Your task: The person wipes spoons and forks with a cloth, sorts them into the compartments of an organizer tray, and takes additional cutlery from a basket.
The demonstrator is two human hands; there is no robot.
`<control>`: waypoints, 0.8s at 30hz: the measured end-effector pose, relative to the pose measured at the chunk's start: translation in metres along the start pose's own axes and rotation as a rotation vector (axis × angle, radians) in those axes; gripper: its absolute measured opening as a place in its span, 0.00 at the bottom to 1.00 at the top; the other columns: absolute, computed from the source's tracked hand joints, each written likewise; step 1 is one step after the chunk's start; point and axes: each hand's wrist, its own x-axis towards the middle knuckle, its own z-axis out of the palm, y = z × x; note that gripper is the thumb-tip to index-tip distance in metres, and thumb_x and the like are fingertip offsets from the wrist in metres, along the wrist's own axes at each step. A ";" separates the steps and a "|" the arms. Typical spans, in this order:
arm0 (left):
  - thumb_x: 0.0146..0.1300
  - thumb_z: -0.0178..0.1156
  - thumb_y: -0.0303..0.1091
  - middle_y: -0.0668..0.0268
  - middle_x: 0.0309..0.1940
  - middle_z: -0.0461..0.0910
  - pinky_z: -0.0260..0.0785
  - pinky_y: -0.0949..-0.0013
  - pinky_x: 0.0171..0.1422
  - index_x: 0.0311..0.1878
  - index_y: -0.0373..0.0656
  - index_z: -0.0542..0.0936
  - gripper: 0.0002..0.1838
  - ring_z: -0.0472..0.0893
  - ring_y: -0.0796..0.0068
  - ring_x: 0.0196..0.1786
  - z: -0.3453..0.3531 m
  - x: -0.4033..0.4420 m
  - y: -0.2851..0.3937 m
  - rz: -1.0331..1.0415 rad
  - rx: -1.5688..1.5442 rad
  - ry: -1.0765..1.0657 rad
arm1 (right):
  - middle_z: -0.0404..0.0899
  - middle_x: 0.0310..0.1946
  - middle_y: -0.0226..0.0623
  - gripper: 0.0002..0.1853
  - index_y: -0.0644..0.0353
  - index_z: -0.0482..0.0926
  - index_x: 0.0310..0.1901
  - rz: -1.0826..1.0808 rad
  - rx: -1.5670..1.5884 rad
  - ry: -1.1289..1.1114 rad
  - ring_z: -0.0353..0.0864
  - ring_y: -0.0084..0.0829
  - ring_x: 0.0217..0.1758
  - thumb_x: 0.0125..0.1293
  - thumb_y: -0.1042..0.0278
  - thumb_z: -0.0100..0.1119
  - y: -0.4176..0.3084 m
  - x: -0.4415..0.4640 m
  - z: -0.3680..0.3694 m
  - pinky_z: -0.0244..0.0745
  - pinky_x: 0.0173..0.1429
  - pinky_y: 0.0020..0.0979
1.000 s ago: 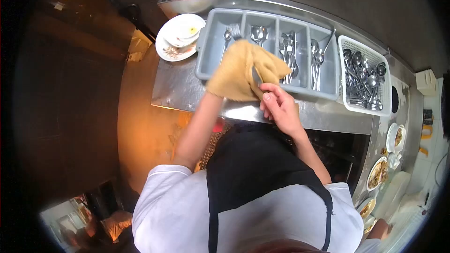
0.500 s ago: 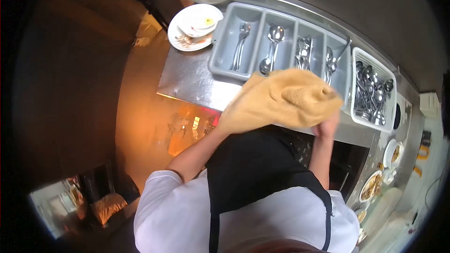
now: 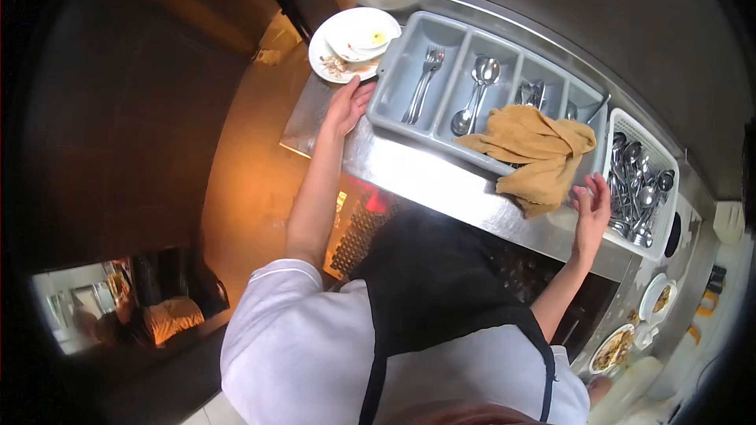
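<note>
A grey cutlery tray point(image 3: 405, 122) stands on the steel counter, with forks point(image 3: 424, 85) in its left compartment and spoons point(image 3: 476, 94) in the one beside it. A crumpled tan cloth point(image 3: 543, 149) lies over the tray's right compartments and hangs over its front edge, hiding some cutlery. My left hand point(image 3: 346, 108) is at the tray's left end, fingers stretched out, holding nothing; whether it touches the tray I cannot tell. By the tray's front right corner, beside the cloth, my right hand point(image 3: 592, 198) is empty with its fingers apart and slightly bent.
Stacked white plates with food scraps point(image 3: 350, 46) sit left of the tray. A white basket point(image 3: 647, 244) full of cutlery stands close on its right. Dishes with leftover food point(image 3: 613, 349) are on the right-hand counter. The steel counter's front edge point(image 3: 441, 208) runs before me.
The tan cloth has left my hands and now rests on the tray. My left hand has moved left to the tray's end, my right hand to its right corner.
</note>
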 end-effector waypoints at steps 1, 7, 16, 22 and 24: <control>0.71 0.49 0.36 0.47 0.51 0.75 0.77 0.61 0.50 0.58 0.29 0.65 0.20 0.80 0.58 0.49 0.007 0.012 -0.006 0.027 -0.059 0.005 | 0.73 0.55 0.40 0.24 0.63 0.66 0.62 0.018 0.032 -0.044 0.76 0.26 0.50 0.66 0.67 0.57 0.005 -0.003 0.002 0.74 0.50 0.28; 0.69 0.51 0.39 0.49 0.53 0.73 0.77 0.57 0.54 0.59 0.26 0.66 0.25 0.77 0.57 0.54 0.045 0.014 0.000 0.230 0.132 0.284 | 0.79 0.45 0.40 0.16 0.66 0.73 0.53 -0.067 0.052 -0.055 0.78 0.27 0.49 0.65 0.70 0.55 0.028 -0.013 -0.004 0.74 0.53 0.28; 0.64 0.51 0.35 0.55 0.47 0.77 0.79 0.69 0.43 0.57 0.30 0.71 0.22 0.80 0.63 0.42 -0.037 -0.042 0.082 0.295 0.477 0.316 | 0.81 0.35 0.38 0.14 0.68 0.75 0.45 0.001 0.168 0.198 0.81 0.25 0.37 0.64 0.67 0.57 0.019 -0.073 0.018 0.76 0.43 0.28; 0.62 0.50 0.36 0.56 0.49 0.75 0.76 0.69 0.46 0.57 0.27 0.68 0.24 0.79 0.66 0.44 -0.054 -0.049 0.148 0.278 0.617 0.208 | 0.79 0.36 0.34 0.14 0.65 0.75 0.48 0.028 0.134 0.211 0.79 0.23 0.37 0.65 0.66 0.58 0.031 -0.090 0.032 0.75 0.42 0.26; 0.62 0.51 0.38 0.56 0.48 0.75 0.74 0.69 0.44 0.57 0.28 0.68 0.25 0.79 0.66 0.43 -0.031 -0.070 0.161 0.298 0.609 0.136 | 0.79 0.36 0.34 0.14 0.65 0.75 0.48 0.081 0.142 0.248 0.79 0.22 0.37 0.65 0.66 0.58 0.027 -0.097 0.020 0.74 0.41 0.25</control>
